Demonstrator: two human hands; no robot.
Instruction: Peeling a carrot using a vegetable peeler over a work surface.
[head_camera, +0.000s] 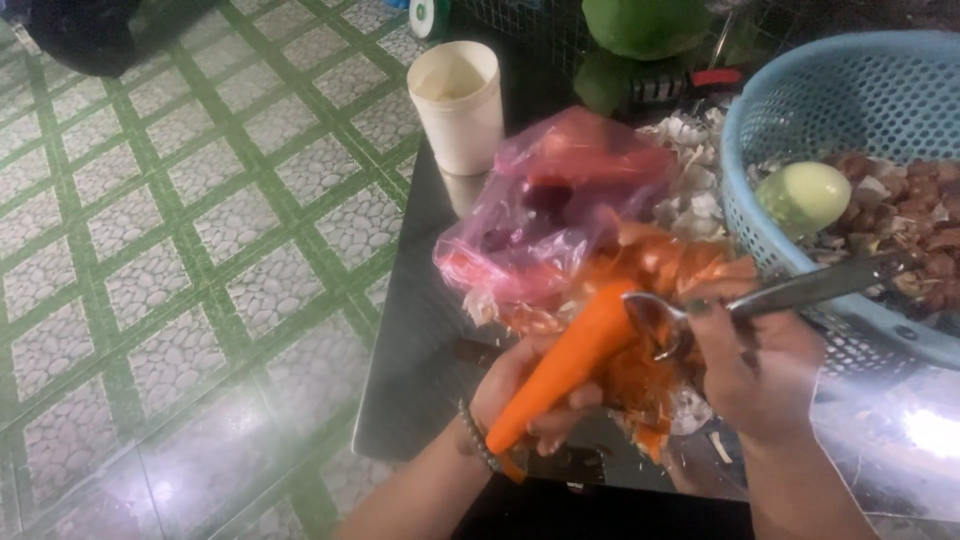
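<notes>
My left hand (525, 395) holds a long orange carrot (570, 362) tilted, its thick end up and its tip toward me. My right hand (752, 368) grips a metal peeler (790, 293) whose head rests against the carrot's upper end. Orange peelings (640, 385) lie in a heap under and behind the carrot on the dark table (410, 380). A bead bracelet (478, 440) sits on my left wrist.
A pink plastic bag (555, 205) with red vegetables lies behind the peelings. A white cup (457, 103) stands at the table's far corner. A blue perforated basket (850, 110) at the right holds brown pieces and a pale green vegetable (803, 195). Green-and-grey tiled floor (180, 260) lies left.
</notes>
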